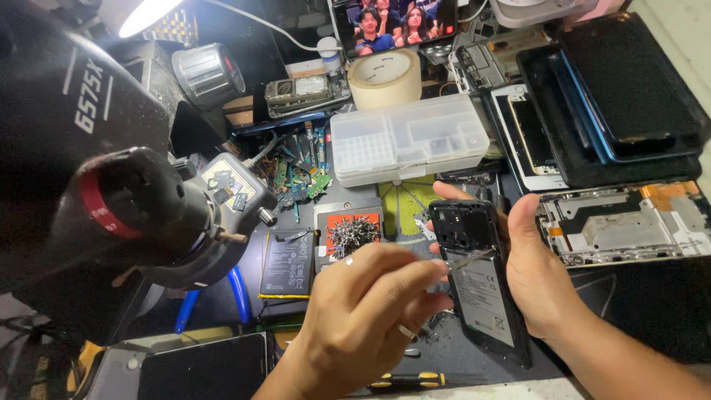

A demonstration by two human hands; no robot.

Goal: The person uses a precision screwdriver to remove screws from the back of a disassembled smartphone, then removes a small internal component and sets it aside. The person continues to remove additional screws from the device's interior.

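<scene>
1. The place was a phone repair workshop, its dark cluttered surface point(637, 311) crowded with parts.
2. Opened phones with bare metal frames point(629, 222) and loose green circuit boards point(296, 181) lay about.
3. A clear plastic compartment box point(407, 137), a black microscope point(141, 215) and a loose flat black battery point(285, 263) stood close together.

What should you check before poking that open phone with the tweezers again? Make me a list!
1. Phone held steady: ok, the right hand grips its edge.
2. Tweezers pinched firmly: ok, the left hand holds them.
3. Tip aimed at the right spot: cannot tell, it is too small to see.
4. Phone's battery safe from the tip: not ok, the tip sits just above its top edge.
5. Screws kept together: ok, a pile lies on the orange pad.
</scene>
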